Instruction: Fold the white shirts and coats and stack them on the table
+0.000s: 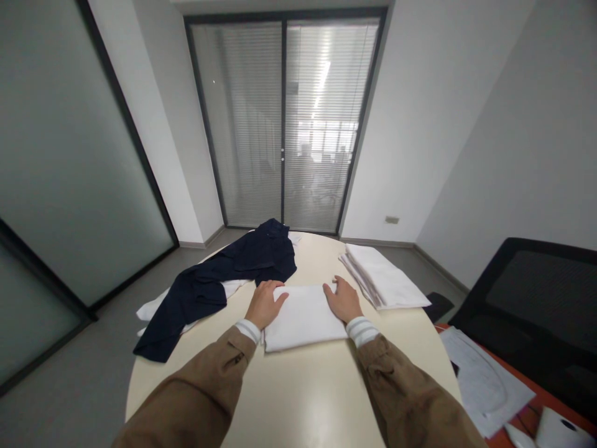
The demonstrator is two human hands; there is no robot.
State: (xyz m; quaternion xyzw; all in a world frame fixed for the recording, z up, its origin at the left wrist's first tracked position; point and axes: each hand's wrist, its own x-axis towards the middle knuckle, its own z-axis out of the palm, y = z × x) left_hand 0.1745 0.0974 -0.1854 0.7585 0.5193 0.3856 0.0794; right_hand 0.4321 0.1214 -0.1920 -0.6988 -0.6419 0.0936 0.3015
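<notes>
A folded white cotton cloth [304, 318] lies flat on the round cream counter [298, 398], directly between the two grips, and the step in hand looks like smoothing or squaring this folded piece. The left grip [265, 305] rests on its upper left corner, fingers close together and flat, pinching nothing. The right grip [342, 300] sits at its upper right edge, fingers slightly spread, also not pinching. Moving the piece would call for fingers under its edge. Right of the right grip lies a stack of folded white cloths [382, 277]. Left of the left grip sprawls a crumpled navy garment [259, 256] over a white cloth [156, 308]. What kind of garment it is cannot be made out, as its folds hide its shape, and the lower layers of the folded piece are hidden too.
</notes>
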